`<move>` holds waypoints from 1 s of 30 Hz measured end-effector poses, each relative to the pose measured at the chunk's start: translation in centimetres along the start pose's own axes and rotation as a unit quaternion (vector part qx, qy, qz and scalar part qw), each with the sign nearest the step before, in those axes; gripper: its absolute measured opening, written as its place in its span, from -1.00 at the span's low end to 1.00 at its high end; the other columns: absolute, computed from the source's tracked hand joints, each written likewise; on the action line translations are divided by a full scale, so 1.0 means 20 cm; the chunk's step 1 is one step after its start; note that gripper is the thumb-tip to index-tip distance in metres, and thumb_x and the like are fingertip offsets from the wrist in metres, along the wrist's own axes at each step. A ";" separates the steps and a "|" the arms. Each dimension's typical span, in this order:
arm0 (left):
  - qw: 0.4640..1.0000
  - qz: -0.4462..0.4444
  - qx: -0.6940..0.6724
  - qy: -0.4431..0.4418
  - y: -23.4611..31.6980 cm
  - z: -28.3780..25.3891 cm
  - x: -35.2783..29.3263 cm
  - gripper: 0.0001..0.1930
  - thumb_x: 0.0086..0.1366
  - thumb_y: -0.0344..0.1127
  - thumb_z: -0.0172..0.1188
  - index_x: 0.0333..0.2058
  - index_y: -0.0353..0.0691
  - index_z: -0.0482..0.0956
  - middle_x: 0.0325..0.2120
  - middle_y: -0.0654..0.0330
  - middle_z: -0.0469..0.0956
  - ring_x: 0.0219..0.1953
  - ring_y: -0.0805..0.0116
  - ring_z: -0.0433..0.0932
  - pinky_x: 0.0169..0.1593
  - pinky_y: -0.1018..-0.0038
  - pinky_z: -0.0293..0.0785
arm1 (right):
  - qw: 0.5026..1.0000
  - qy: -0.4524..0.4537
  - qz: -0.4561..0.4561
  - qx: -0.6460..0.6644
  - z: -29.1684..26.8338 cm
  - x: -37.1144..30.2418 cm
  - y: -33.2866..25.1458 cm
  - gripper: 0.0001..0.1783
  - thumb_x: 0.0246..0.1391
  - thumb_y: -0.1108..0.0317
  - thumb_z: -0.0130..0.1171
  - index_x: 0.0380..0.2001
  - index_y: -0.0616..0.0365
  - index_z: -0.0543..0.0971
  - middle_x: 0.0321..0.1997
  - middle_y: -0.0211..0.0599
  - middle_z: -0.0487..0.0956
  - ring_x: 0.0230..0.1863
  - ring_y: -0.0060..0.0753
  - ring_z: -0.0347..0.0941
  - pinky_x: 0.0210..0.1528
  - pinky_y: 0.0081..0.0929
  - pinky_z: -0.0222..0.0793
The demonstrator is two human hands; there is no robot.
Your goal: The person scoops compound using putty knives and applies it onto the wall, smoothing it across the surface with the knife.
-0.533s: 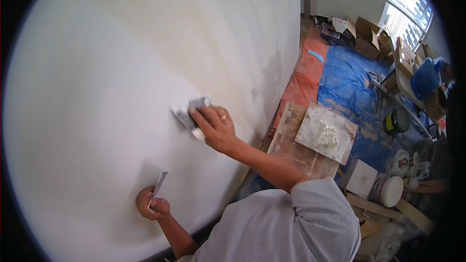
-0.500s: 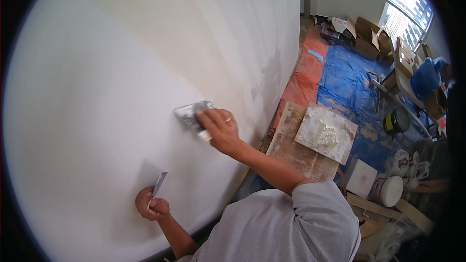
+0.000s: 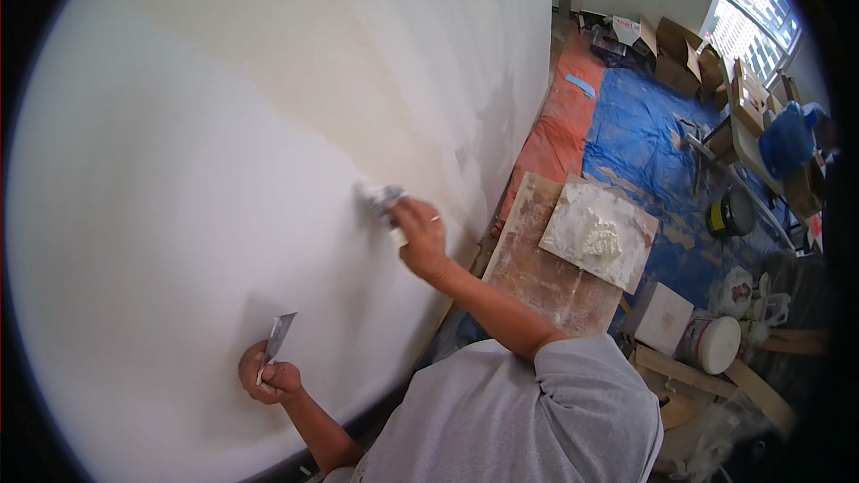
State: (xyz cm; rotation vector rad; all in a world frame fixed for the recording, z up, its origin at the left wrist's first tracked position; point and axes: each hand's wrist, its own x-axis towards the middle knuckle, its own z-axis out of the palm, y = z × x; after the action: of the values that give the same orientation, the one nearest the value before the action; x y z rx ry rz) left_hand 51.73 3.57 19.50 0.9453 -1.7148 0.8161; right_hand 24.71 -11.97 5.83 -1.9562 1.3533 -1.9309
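My right hand (image 3: 420,225) is closed on a broad metal putty knife (image 3: 383,199), its blade against the white wall (image 3: 179,170); motion smears the blade. Lower down, my left hand (image 3: 268,377) grips a second putty knife (image 3: 278,334) by its handle, blade pointing up and a little off the wall. Fresh white coating covers the wall around both hands, and a beige band runs above the right one. To my right, a heap of white putty (image 3: 601,237) lies on a smeared square board (image 3: 573,215).
The square board rests on a larger brown board (image 3: 519,255). Blue sheeting (image 3: 631,143) and an orange sheet (image 3: 565,130) cover the floor. At right stand a white bucket (image 3: 718,345), a white box (image 3: 662,317), a dark bucket (image 3: 731,213) and cardboard boxes (image 3: 677,54).
My right hand has moved right across the wall with its putty knife, which has turned more edge-on. My left hand has shifted slightly left, its knife tilting further to the right.
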 end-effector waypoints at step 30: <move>0.995 -0.092 0.014 0.044 -0.02 -0.04 -0.09 -0.62 0.53 -0.15 -0.05 -0.22 -0.44 0.51 -0.29 0.04 0.54 -0.36 0.31 0.53 -0.30 0.45 0.50 | 0.850 0.096 0.513 0.074 0.29 -0.07 0.33 -0.59 0.31 0.32 0.03 0.14 0.32 0.40 0.10 0.12 0.43 0.11 0.17 0.35 0.20 -0.04 0.24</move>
State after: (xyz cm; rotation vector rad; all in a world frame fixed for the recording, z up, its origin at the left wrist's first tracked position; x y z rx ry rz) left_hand 52.83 4.44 17.98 1.0540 -1.5188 0.7509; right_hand 26.50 -18.12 -0.37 -0.6497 1.7005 -1.5686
